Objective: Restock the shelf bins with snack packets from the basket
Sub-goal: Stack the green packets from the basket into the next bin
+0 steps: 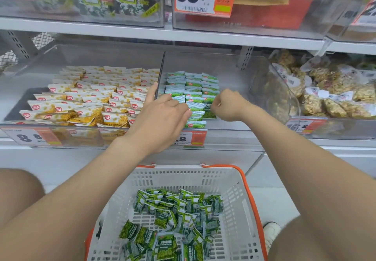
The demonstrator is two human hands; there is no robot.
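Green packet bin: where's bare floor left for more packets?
Free: bin floor between the green packet rows and the clear wall of the mixed-snack bin. Crowded: yellow packets past the divider, and the rows' front, at the left hand and right hand.

The white metal shelf point(50, 159) carried 3 clear plastic bins along its front edge: the left bin point(40, 71) held yellow-and-white packets point(87, 106), the middle bin point(230, 90) green packets point(195, 90), the right bin point(335, 130) bags of brown snacks point(329, 98). Below, a white slatted plastic basket point(183, 173) stood on the pale tiled floor point(274, 199).
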